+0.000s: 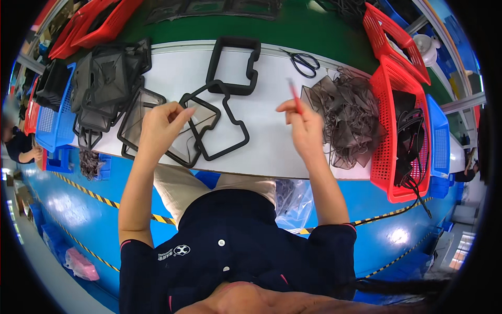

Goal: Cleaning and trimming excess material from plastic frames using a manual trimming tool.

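Observation:
My left hand (161, 128) is over the left-middle of the white table, thumb and forefinger pinched together. Whatever may be between those fingertips is too small to make out. Under and beside it lies a black frame with grey mesh (135, 123). A loose black notched frame (246, 133) overlaps it on the right. My right hand (304, 128) is raised at the table's right part, its fingers closed round a slim red pen-like tool (297, 99). The tool's tip points away from me and is blurred.
Black-handled scissors (304, 64) and stacked thick black frames (213, 68) lie at the far side. Mesh frames (107, 78) pile up at left, crumpled grey mesh pieces (348, 120) at right. A red basket (384, 131) with black parts and blue baskets (55, 125) flank the table.

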Action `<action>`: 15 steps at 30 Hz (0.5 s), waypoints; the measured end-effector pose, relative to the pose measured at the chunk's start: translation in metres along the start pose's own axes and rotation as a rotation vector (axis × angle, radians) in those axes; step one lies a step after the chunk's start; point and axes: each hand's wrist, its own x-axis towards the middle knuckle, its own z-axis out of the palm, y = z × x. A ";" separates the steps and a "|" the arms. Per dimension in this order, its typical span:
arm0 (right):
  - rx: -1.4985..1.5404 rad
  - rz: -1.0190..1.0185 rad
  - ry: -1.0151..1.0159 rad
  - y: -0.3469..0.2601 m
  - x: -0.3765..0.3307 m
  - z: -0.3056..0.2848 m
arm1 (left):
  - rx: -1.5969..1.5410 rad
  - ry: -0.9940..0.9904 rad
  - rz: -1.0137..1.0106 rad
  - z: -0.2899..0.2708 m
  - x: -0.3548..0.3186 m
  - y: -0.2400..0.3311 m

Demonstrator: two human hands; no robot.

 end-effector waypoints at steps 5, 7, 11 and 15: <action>-0.541 -0.160 -0.179 -0.007 0.009 0.056 | 0.322 -0.071 -0.076 0.020 -0.004 -0.001; -0.655 -0.123 -0.264 -0.005 0.013 0.065 | 0.302 -0.040 -0.099 0.025 -0.005 -0.004; -0.510 -0.208 -0.221 -0.017 0.012 0.066 | 0.030 0.020 -0.145 0.011 -0.008 -0.005; -0.326 -0.263 -0.066 -0.037 0.029 0.052 | -0.015 0.051 -0.010 -0.016 0.029 0.027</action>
